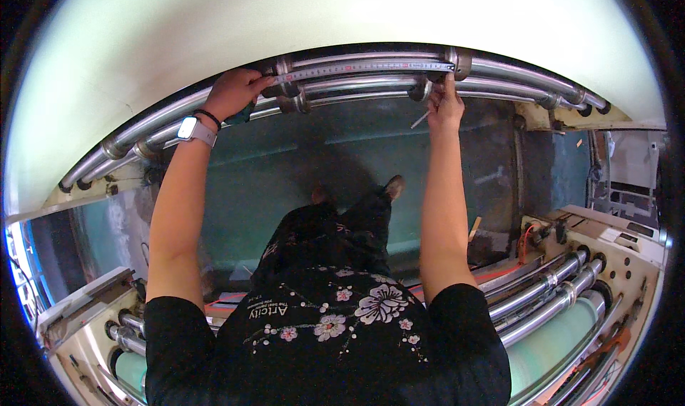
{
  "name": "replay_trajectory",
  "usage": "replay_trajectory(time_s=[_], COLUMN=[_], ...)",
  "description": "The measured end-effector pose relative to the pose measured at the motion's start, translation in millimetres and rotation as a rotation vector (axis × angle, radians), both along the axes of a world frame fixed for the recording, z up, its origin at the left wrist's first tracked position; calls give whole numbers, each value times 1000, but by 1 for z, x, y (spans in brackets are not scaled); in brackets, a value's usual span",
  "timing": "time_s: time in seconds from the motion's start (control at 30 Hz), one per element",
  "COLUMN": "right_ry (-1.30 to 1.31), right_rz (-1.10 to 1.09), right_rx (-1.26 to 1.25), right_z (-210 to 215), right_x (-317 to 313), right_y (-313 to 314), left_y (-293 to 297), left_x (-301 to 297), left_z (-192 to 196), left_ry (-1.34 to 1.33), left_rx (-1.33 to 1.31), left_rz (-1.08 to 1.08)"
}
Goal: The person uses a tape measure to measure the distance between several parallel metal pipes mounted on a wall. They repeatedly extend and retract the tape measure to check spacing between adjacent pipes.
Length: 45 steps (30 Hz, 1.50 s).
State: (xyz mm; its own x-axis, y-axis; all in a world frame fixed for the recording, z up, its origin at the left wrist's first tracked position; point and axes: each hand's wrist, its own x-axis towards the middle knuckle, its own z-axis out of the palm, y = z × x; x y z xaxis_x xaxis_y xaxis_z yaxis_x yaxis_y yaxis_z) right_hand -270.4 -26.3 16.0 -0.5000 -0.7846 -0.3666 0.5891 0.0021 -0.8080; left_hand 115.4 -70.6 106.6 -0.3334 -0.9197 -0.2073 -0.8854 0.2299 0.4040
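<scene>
A pale measuring tape (357, 68) is stretched along polished metal bars (371, 85) at the far side. My left hand (239, 92), with a watch and a dark band at the wrist, pinches the tape's left part near a collar (284, 65). Something dark green shows beneath that palm, mostly hidden. At the tape's right end, my right hand (446, 108) presses a raised fingertip by another collar (460, 63). A thin whitish stick (419, 120) juts from its curled fingers; its kind is unclear.
A large cream curved panel (357, 13) arches beyond the bars. Behind me are more metal rollers (549, 292) and a pale green roller (556, 349) on a machine frame. My feet stand on a greenish floor (285, 163) between the two machine parts.
</scene>
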Motion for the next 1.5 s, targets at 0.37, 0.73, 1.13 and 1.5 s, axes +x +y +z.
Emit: replay_trajectory(time_s=[0.37,0.73,1.13,1.5], right_ry=[486,508,525,550], right_rz=[-145,-105,-139,-80], right_rx=[-223,-210,-273,-269], right_z=[8,11,-5,-10], right_x=[-15,-10,-19,-28], right_y=[-16,-14,-23,-23], left_y=[-1,-3,-6,-1], left_x=[1,7,8,2], left_z=[-9,-12,-14,0], left_ry=[7,35,-21,-9], left_rx=[-92,-205,-162,-54], left_rz=[-53,-126,-148,-61])
